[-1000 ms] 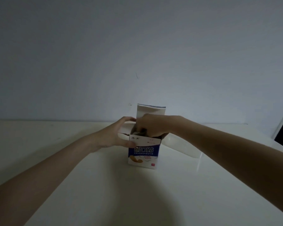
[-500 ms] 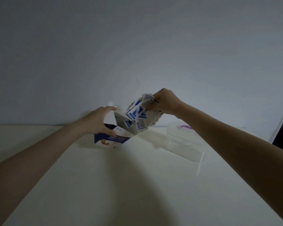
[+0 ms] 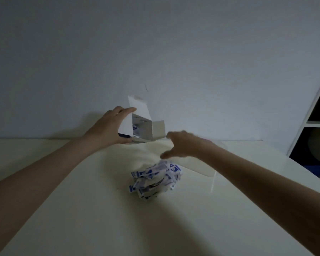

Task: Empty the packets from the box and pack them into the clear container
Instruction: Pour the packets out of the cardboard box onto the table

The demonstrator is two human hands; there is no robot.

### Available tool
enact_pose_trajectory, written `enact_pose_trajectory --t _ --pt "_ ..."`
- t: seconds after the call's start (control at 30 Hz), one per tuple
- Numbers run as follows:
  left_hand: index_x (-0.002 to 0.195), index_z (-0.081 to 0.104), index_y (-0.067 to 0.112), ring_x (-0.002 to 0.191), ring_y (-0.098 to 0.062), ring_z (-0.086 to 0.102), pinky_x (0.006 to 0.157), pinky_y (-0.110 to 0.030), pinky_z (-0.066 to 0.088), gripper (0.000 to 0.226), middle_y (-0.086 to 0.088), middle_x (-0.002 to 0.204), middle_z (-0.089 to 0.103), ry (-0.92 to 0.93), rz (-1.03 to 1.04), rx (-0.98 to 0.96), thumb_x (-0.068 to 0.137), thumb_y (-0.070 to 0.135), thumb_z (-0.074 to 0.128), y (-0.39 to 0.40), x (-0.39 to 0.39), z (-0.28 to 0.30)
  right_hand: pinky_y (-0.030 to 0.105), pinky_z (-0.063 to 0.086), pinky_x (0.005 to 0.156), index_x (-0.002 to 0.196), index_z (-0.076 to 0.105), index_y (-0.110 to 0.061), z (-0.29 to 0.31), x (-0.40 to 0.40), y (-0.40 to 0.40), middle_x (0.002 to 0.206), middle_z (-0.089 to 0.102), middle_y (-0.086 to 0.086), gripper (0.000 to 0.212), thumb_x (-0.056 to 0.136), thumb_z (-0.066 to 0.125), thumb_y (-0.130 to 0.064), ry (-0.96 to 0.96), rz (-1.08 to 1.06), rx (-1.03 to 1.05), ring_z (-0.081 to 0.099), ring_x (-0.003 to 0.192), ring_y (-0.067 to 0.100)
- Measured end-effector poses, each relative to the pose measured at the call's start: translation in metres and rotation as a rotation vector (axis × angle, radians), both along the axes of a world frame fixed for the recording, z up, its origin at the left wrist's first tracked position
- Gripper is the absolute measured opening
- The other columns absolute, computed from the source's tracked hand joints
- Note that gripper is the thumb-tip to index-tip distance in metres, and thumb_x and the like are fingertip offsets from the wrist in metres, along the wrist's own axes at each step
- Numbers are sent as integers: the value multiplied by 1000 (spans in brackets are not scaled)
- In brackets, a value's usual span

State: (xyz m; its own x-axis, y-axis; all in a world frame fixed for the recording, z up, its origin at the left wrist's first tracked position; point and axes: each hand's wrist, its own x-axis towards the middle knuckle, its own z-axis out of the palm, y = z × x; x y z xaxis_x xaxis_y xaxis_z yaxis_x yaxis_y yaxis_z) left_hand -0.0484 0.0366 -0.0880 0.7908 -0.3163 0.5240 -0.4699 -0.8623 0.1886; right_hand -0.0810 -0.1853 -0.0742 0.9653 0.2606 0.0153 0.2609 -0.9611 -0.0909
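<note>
The packets [image 3: 154, 179] lie in a loose white and blue heap on the white table [image 3: 81, 209], near the middle, just beside the near end of the clear container [image 3: 198, 168]. The container stands on the table to the right of the heap, and your right arm partly covers it. The box [image 3: 142, 126] is above the table at the far side, tipped on its side with its open mouth toward you and its flaps spread; some packets show inside it. Your left hand [image 3: 107, 129] grasps the box with fingers on top and thumb below. Your right hand [image 3: 183, 145] hovers above the heap, fingers spread and released, holding nothing. A shelf [image 3: 318, 122] stands at the right edge.
</note>
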Motion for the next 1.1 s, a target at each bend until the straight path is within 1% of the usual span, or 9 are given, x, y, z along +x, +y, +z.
enact_pose_trajectory --t 0.13,0.27,0.37,0.53,0.7,0.8,0.93,1.03,1.1 --pt "144 28 26 118 -24 40 89 -38 46 91 -2 136 39 -110 -14 107 69 25 80 -8 -5 3 40 49 92 114 61 -4 29 6 15 115 64 14 30 92 52 -23 -308 204 86 61 103 30" --pt "144 29 24 114 -24 42 82 -40 51 92 -4 134 42 -222 -67 151 68 25 80 -17 -10 6 30 47 85 124 54 -7 9 25 30 124 59 12 35 92 47 -19 -297 271 155 57 109 29" --pt "142 33 22 114 -25 44 85 -40 49 89 -5 132 44 -241 -76 107 68 24 81 -19 -9 7 34 42 99 135 41 -5 -6 28 34 136 46 14 45 92 49 -16 -246 282 385 47 121 29" --pt "134 33 21 105 -23 42 60 -41 58 96 -9 123 50 -348 9 195 55 21 88 -6 1 6 41 53 81 97 69 2 -2 28 19 98 71 17 23 89 50 -9 -463 141 570 66 86 31" --pt "133 31 21 107 -24 43 63 -43 58 97 -9 123 51 -381 -17 158 55 22 88 -11 8 2 38 46 98 133 42 -4 2 26 21 128 57 15 47 89 55 -11 -379 246 549 55 115 29" --pt "132 31 21 108 -28 48 73 -46 57 96 -10 124 52 -381 -46 149 55 23 88 -13 10 -2 37 48 93 133 40 -5 2 27 27 124 57 17 43 92 50 -13 -412 234 542 55 111 31" --pt "134 39 13 108 -28 48 77 -46 55 88 -10 125 50 -361 -19 22 60 23 85 -15 10 -1 35 49 62 108 42 1 4 25 34 101 62 18 19 93 46 -10 -476 247 578 59 79 30" --pt "133 37 15 105 -22 43 68 -44 57 91 -9 123 51 -406 -37 77 58 24 86 -17 7 3 29 48 74 115 50 -2 4 29 38 108 64 15 31 92 55 -22 -381 221 454 60 91 30" --pt "131 38 15 102 -20 41 60 -37 59 94 -9 118 55 -464 -84 241 52 26 88 -22 3 3 11 39 73 124 49 0 4 35 40 99 63 5 43 87 62 -19 -242 232 458 58 92 22"
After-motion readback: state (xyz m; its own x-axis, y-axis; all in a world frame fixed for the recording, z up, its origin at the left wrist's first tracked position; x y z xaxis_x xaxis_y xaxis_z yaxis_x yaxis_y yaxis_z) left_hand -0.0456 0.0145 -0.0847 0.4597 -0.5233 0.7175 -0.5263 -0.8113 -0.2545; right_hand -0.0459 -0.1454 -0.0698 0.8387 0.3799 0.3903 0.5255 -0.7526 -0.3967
